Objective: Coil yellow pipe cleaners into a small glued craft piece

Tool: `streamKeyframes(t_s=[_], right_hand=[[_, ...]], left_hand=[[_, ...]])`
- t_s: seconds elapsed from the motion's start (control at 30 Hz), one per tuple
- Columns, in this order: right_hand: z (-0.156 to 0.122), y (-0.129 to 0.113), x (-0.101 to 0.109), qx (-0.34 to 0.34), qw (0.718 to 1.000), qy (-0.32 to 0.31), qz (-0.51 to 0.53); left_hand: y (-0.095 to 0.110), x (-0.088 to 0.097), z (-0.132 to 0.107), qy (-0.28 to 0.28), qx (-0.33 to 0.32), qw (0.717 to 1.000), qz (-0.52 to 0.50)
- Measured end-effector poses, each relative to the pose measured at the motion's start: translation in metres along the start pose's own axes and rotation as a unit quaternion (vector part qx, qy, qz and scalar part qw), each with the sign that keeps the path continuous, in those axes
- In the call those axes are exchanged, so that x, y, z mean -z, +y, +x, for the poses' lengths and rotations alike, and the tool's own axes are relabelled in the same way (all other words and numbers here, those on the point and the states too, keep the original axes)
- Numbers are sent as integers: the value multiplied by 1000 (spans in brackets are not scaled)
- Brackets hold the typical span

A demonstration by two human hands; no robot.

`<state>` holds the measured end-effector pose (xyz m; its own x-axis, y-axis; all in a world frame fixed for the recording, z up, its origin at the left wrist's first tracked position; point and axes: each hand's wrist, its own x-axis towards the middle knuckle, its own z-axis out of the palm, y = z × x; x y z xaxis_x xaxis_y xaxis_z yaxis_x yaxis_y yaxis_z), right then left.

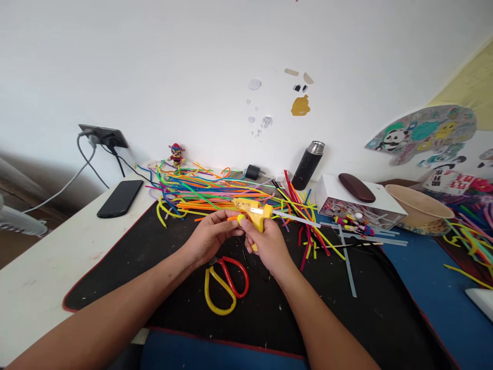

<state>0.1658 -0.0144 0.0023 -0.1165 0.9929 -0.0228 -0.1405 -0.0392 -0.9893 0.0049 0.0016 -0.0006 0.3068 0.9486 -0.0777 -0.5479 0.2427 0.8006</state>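
Just above the scissors, a yellow glue gun is gripped by the closed fingers of the right hand; an orange stem is pinched by the left hand, likewise above them.

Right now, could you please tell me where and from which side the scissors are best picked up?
By the two handle loops, coming from above on the near side. The scissors lie flat on the mat with the loops toward the person, while the blade end runs away under the left hand, mostly hidden.
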Motion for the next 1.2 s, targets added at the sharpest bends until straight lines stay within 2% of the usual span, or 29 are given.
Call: streamKeyframes(t_s=[0.47, 0.8, 1.2], right_hand=[[1, -2, 3, -15, 1000, 13, 11], [1, -3, 4, -4, 999, 27, 18], [3, 2, 3, -4, 1000, 22, -4]], left_hand=[[-1, 4, 1, -23, 6, 1000, -4], [2, 3, 2, 25, 20, 999, -21], [0, -1, -1, -4, 28, 999, 17]])
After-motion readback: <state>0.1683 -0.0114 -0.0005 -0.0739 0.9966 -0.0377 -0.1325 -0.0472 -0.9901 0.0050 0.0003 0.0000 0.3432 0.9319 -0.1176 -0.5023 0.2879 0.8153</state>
